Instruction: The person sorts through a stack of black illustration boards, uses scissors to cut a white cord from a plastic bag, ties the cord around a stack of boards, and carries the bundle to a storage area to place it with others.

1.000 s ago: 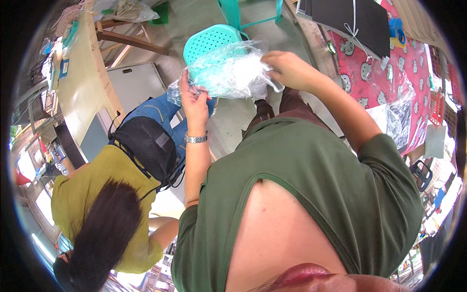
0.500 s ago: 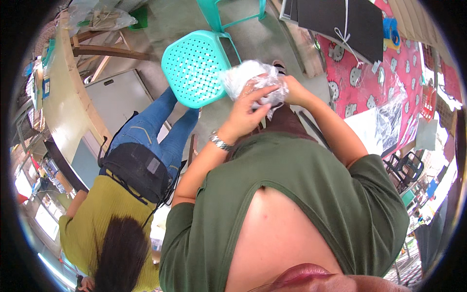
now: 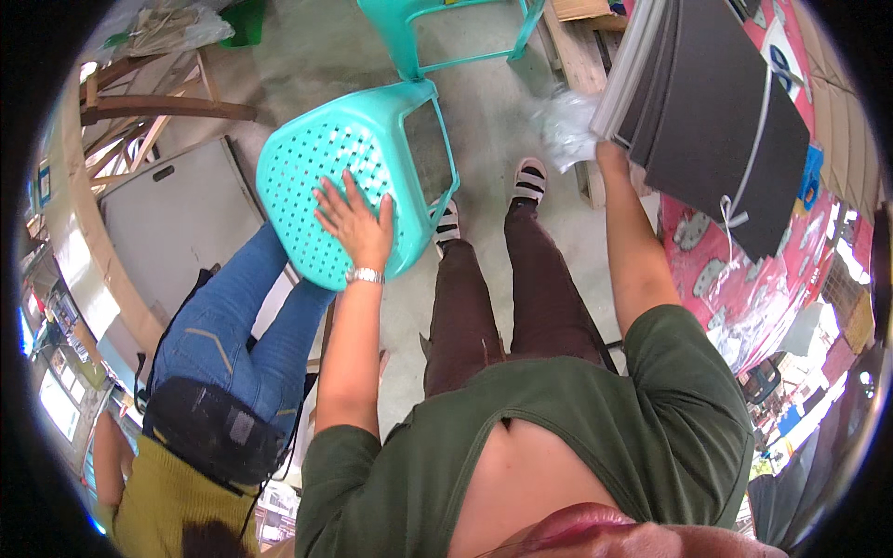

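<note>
My left hand [image 3: 355, 221] lies flat with spread fingers on the perforated seat of a turquoise plastic stool [image 3: 316, 149], which leans at a tilt. A wristwatch circles that wrist. On the other side my right arm reaches forward to the edge of a stack of dark boards [image 3: 707, 139] tied with a white string. My right hand [image 3: 610, 156] shows only in part there, its fingers mostly hidden by the boards. A crumpled clear plastic bag [image 3: 566, 128] is at that hand, blurred, and appears to be held by it.
Another turquoise stool [image 3: 456, 33] stands ahead. To the left a co-worker in blue jeans [image 3: 223, 307] stands close by, beside a grey folding-table top [image 3: 181, 219]. A table with a pink patterned cover [image 3: 721, 265] is at the right, with a blue tape roll [image 3: 811, 177].
My hands have parted from around the plastic bag. My left hand has moved onto the stool, now more tilted; my right hand and the bag have shifted right to the dark boards.
</note>
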